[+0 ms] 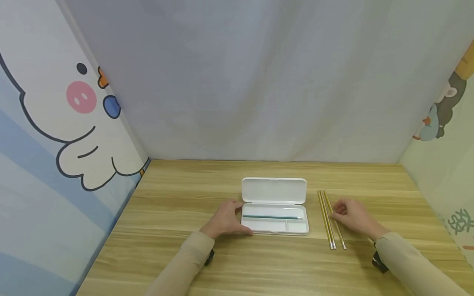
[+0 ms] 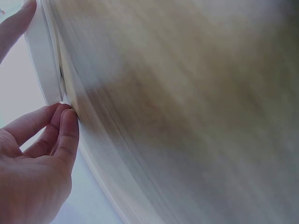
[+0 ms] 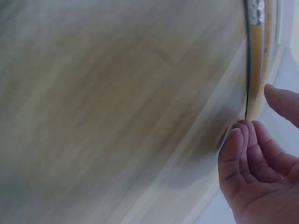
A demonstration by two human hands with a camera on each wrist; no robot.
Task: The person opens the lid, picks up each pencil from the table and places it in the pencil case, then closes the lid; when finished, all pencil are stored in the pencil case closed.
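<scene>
A white pencil case (image 1: 297, 226) lies with its lid (image 1: 274, 190) raised at the back. Inside, a dark green pencil (image 1: 272, 216) rests lengthwise in the rear compartment. My left hand (image 1: 224, 218) grips the case's left end, thumb along the front edge and fingers at the back corner. To the right of the case are three yellow pencils (image 1: 324, 218), their metal-banded ends toward me; the rightmost one (image 1: 339, 235) slants apart. Over that pencil is my right hand (image 1: 353, 218), thumb across it and fingertips (image 3: 243, 128) at the tabletop beside it, a gap showing between thumb and fingers.
The wood-grain table (image 1: 185, 185) backs onto a pale grey curtain (image 1: 237, 82). A cartoon-printed panel (image 1: 44, 172) borders it on the left and another printed panel (image 1: 440, 172) on the right. Two small front compartments divide the case.
</scene>
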